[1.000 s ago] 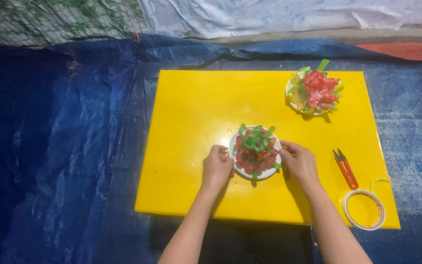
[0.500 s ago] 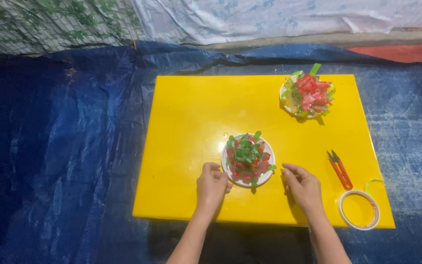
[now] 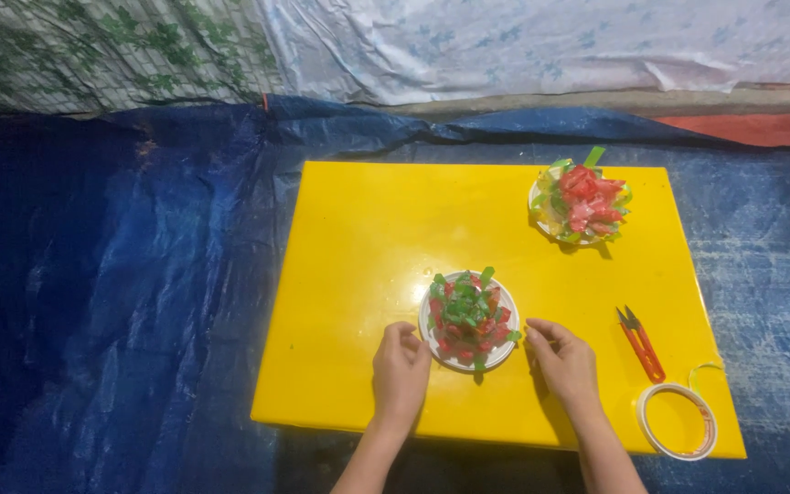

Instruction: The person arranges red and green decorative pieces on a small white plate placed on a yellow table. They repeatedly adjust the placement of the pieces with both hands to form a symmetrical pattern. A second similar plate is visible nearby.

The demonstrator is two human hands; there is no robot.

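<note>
1. Two bare hands rest on a yellow table (image 3: 368, 238), one on each side of a small white plate (image 3: 432, 340) heaped with curled green and red strips.
2. Left hand (image 3: 401, 373): fingers curled loosely inward, fingertips at the plate's left rim; whether they actually touch the rim cannot be told. It holds nothing.
3. Right hand (image 3: 564, 361): fingers bent and drawn together, fingertips just beside the plate's right rim, with nothing pinched between them.
4. Plate position: near the front middle of the table, between the two hands, with nothing lying over it.
5. Second plate (image 3: 581, 203): at the far right corner of the table, well apart from the hands, heaped with red strips and edged with pale green and yellow ones.
6. Red-handled snips (image 3: 641, 343): flat on the table, just to the right of the right hand, blades pointing away from the person.
7. Roll of tape (image 3: 677, 420): at the front right corner, near the snips, with a loose end curling up beside it.
8. Blue tarpaulin (image 3: 112, 284): spread beneath and around the table; patterned and white sheets hang behind it.
</note>
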